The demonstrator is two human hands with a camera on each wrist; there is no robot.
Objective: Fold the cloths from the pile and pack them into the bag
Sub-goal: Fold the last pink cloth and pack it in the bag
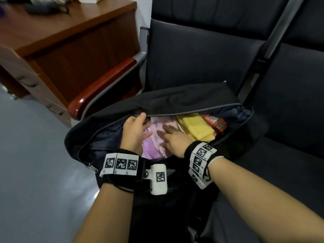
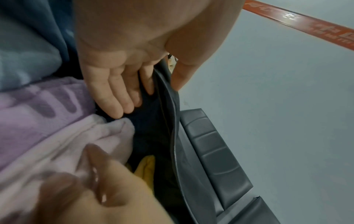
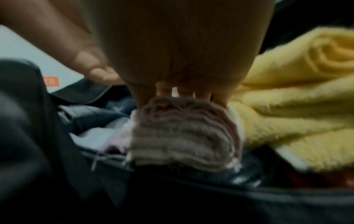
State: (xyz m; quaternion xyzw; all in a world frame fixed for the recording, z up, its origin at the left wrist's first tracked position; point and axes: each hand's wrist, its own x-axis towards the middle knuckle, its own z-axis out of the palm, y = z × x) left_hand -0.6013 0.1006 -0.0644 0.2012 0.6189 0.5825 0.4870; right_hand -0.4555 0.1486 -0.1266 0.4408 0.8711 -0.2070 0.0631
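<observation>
A black bag point(image 1: 175, 99) lies unzipped on a dark seat. Inside it are a folded pale pink cloth point(image 1: 155, 137), a purple cloth point(image 1: 147, 148) under it and a yellow cloth point(image 1: 194, 125) to the right. My right hand point(image 1: 172, 137) presses flat on the pink cloth, fingers spread. My left hand point(image 1: 138, 128) is at the bag's left end with straight fingers inside and the thumb against the upper flap. In the left wrist view the left hand point(image 2: 134, 84) straddles the bag's zip edge point(image 2: 173, 121) beside the pink cloth point(image 2: 80, 144). In the right wrist view the right hand's fingertips point(image 3: 184, 92) sit on the pink cloth point(image 3: 182, 133), next to the yellow cloth point(image 3: 287, 98).
A red patterned cloth point(image 1: 208, 120) and an orange item point(image 1: 220, 126) fill the bag's right end. A red-brown armrest point(image 1: 100, 88) and a wooden desk point(image 1: 70, 32) stand to the left, over grey floor point(image 1: 35, 172). More dark seats point(image 1: 289, 102) lie to the right. A strap point(image 1: 273, 41) runs up the seat back.
</observation>
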